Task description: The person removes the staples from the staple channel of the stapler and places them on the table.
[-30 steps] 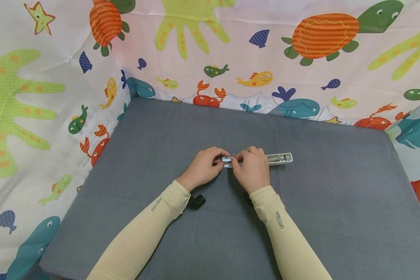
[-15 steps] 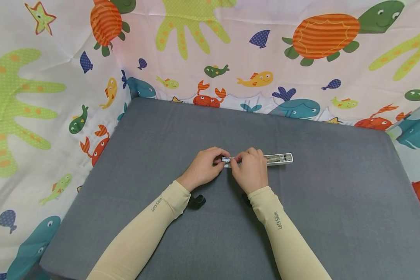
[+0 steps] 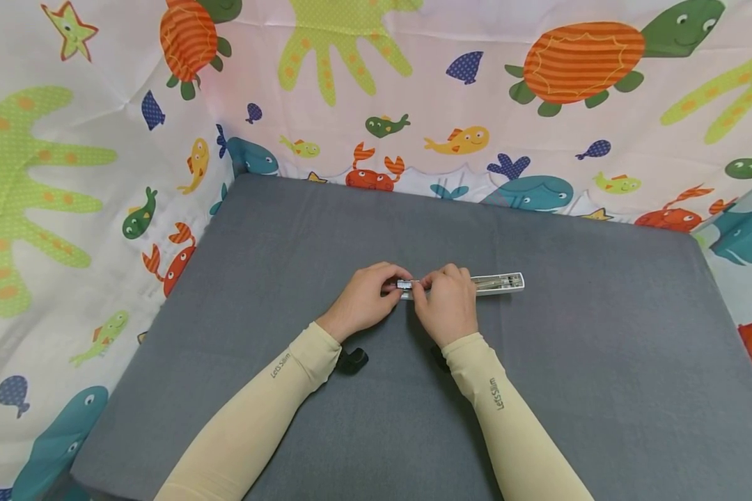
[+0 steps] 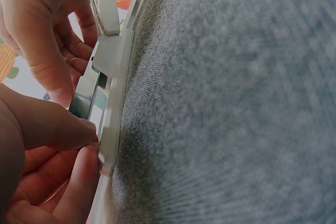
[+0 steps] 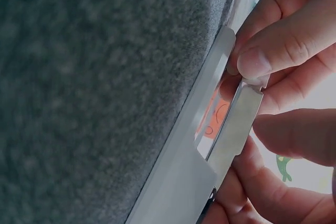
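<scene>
An opened-out stapler (image 3: 501,282) lies on the grey table, its white-grey base (image 4: 118,61) and metal magazine (image 4: 83,95) clear in the left wrist view. The magazine stands raised from the base, with a gap between them. My left hand (image 3: 366,296) pinches the magazine's left end between thumb and fingers. Close beside it, my right hand (image 3: 448,306) holds the magazine farther along, thumb on the near side and fingers behind. In the right wrist view the magazine (image 5: 239,124) runs between both hands. The fingers partly hide the stapler's middle; whether staples are inside I cannot tell.
Grey cloth covers the table (image 3: 570,362). A white curtain (image 3: 338,132) printed with sea animals hangs along the back and sides. Below the left wrist a black strap (image 3: 352,361) sticks out over the cloth.
My right hand has shifted very slightly left along the stapler. The left hand and the stapler have stayed in place.
</scene>
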{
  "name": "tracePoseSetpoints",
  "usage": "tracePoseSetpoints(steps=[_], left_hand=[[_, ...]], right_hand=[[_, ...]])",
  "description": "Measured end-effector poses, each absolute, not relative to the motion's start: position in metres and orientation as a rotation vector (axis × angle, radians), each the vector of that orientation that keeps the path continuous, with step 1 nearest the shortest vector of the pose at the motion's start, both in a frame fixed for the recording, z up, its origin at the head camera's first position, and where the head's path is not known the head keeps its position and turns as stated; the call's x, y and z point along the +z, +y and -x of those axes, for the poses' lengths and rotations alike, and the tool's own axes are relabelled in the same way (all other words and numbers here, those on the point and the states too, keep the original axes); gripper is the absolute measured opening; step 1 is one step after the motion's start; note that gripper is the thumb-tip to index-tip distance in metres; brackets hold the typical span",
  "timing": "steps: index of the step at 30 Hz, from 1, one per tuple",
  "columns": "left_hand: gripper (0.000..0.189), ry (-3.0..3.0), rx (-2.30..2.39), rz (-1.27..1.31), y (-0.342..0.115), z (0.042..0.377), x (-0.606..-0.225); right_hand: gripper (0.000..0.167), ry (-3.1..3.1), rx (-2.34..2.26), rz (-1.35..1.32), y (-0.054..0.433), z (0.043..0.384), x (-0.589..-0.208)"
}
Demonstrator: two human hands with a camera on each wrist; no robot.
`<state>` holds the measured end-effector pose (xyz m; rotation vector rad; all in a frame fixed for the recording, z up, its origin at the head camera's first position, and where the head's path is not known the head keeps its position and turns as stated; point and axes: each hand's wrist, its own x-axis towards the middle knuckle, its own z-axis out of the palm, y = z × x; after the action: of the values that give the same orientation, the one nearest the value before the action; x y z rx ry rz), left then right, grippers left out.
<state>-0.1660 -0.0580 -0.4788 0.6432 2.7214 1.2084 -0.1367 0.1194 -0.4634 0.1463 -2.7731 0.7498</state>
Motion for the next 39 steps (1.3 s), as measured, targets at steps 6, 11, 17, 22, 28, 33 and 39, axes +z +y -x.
tracePoseSetpoints(steps=[6, 11, 17, 22, 28, 33, 39], left_hand=[[0.022, 2.723, 1.21, -0.637, -0.058, 0.1662, -0.4793], [0.022, 2.723, 1.209, -0.631, -0.058, 0.1665, -0.4799], [0.022, 2.716, 1.216, -0.645, -0.0579, 0.1662, -0.4799], [0.022, 2.713, 1.223, -0.642, -0.0581, 0.1659, -0.4795], [0.022, 2.714, 1.222, -0.638, -0.059, 0.1664, -0.4785], [0.023, 2.711, 1.227, -0.622, -0.0596, 0.1662, -0.4767], [0.023, 2.71, 1.218, -0.617, -0.0598, 0.1663, -0.4777]], right_hand=[[0.023, -2.788, 0.767, -0.136, 0.1188, 0.1371, -0.4631], [0.023, -2.804, 0.777, -0.102, 0.1172, 0.137, -0.4628], [0.025, -2.827, 0.781, -0.081, 0.1163, 0.1352, -0.4619], [0.025, -2.835, 0.822, -0.083, 0.118, 0.1352, -0.4607], [0.024, -2.828, 0.857, -0.08, 0.1171, 0.1367, -0.4605], [0.022, -2.804, 0.877, -0.07, 0.1152, 0.1373, -0.4621], [0.021, -2.791, 0.897, -0.053, 0.1149, 0.1372, -0.4635]])
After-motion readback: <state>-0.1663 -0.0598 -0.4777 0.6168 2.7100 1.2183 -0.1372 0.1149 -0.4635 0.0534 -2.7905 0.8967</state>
